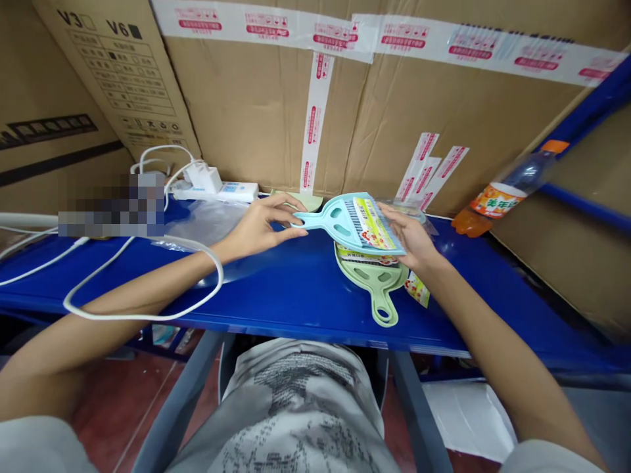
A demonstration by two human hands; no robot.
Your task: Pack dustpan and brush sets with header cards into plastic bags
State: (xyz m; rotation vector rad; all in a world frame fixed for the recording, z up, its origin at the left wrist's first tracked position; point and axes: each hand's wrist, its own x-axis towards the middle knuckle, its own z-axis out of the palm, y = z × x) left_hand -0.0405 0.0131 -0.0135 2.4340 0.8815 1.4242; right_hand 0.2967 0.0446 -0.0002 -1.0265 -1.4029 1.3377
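Observation:
A light blue dustpan (340,222) with a brush set in it and a colourful label card is held up between my two hands. My left hand (269,226) pinches the end of its handle, fingers closed on it. My right hand (411,240) grips the wide edge on the other side, its fingertips partly hidden behind the pan. Below it, a green dustpan (379,279) with a label lies on the blue table, handle toward me. Another label card (417,289) shows beside the green one. Part of another green item (311,201) is visible behind my left hand.
An orange drink bottle (503,194) leans at the right by the cardboard. A power strip (239,191) with a white plug, clear plastic bags (202,223) and white cables lie at the left; one cable loops over my left forearm. Cardboard boxes (256,98) wall off the blue table (280,289).

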